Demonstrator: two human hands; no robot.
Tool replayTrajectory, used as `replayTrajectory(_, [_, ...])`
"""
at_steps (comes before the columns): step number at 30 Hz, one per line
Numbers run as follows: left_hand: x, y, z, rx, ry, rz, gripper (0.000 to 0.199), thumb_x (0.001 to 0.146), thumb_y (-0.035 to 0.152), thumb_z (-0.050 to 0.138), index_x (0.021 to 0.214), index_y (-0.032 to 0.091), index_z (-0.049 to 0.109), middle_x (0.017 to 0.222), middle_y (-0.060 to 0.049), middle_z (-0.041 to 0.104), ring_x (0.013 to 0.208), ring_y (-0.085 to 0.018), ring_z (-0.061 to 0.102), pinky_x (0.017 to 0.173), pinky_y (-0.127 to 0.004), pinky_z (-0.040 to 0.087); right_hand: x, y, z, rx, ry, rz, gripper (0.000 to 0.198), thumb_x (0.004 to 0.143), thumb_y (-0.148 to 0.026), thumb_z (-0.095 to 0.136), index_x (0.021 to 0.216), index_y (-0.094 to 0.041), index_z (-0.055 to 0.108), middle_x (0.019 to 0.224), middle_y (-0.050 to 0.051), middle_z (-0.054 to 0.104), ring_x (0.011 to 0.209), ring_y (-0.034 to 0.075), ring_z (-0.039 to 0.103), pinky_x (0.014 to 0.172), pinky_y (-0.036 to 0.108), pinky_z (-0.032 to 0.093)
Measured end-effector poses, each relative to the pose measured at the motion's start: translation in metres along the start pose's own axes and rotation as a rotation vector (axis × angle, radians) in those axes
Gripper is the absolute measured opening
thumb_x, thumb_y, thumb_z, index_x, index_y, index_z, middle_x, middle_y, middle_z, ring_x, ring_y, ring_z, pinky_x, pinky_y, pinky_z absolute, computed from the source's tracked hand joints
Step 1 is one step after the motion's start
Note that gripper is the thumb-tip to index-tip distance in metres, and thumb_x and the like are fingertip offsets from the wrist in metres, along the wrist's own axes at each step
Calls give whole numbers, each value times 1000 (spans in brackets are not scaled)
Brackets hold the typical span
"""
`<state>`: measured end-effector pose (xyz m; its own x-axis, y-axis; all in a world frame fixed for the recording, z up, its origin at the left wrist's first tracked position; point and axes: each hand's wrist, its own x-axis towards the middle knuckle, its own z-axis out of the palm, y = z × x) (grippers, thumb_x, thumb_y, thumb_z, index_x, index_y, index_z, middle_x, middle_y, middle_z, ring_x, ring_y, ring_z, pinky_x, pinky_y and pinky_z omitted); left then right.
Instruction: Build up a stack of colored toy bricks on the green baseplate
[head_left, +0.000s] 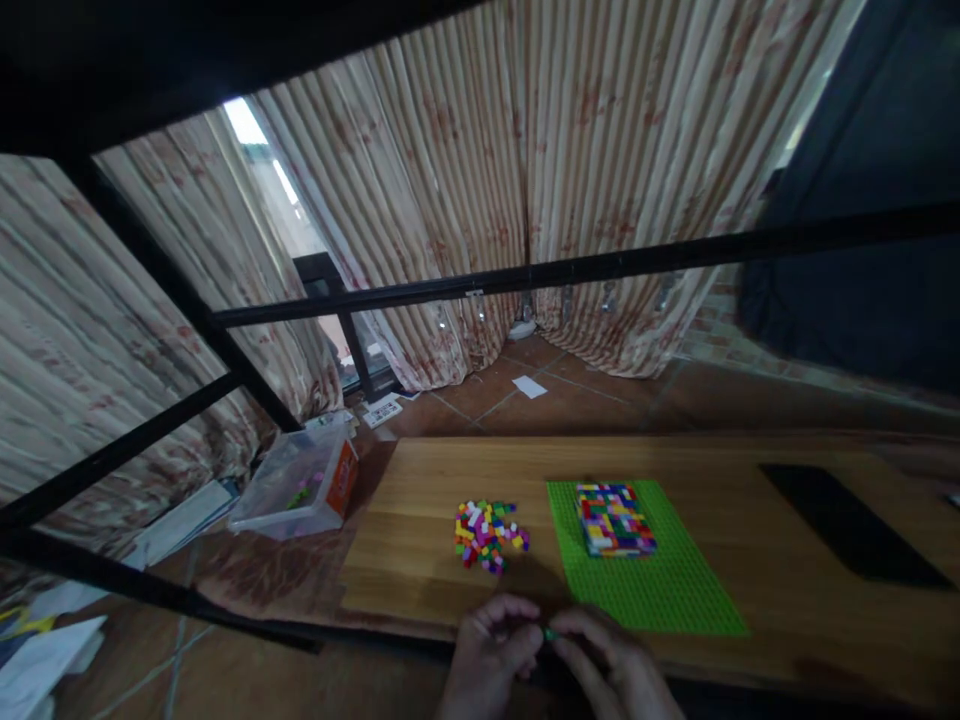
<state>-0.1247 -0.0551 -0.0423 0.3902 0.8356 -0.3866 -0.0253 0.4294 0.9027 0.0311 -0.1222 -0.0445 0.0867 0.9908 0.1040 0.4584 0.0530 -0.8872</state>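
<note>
At the table's near edge my left hand (pixel 496 645) and my right hand (pixel 609 655) meet with curled fingers. A small dark green toy brick (pixel 550 634) shows between the fingertips, pinched by my right hand. The left thumb and fingers press together right beside it; whether they grip a brick too is hidden. Beyond my hands lies a green studded baseplate (pixel 652 598), bearing a block built of many-coloured bricks (pixel 615 518). Left of the plate, a loose pile of small coloured bricks (pixel 486 535) is spread on the wooden table (pixel 420 470).
A clear plastic box (pixel 289 480) with a few bricks stands left of the table. On the table's right lies a flat black panel (pixel 851 522). A black metal bar (pixel 480 290) crosses above the far side, before striped curtains (pixel 442 180). Papers (pixel 529 387) lie on the tiled floor.
</note>
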Motion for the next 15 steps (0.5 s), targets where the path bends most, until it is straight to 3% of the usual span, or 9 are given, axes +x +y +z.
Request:
replayTrajectory(4, [-7,20,0,45,108,56,36,62,42,77,83,14,71,59,2,58,52,-8,49,55,-22,41,0,-10,-32,-14,168,110,22,90,-37,50,94,-25,68,96,3,71,91,19,66,80,27,50])
replayTrajectory(9, [1,34,-20,189,252,98,40,62,44,76,89,15,72,71,-1,64,61,-11,54,60,-24,45,10,17,-76,-45,439,163,25,87,-41,54,96,-23,69,101,7,71,91,22,66,83,35,50])
replayTrajectory(15, [20,35,-41,208,384,139,40,59,41,76,87,13,71,75,-2,67,61,-11,55,61,-24,47,48,38,-115,-192,525,117,24,84,-37,55,90,-20,71,89,6,71,78,20,64,72,33,50])
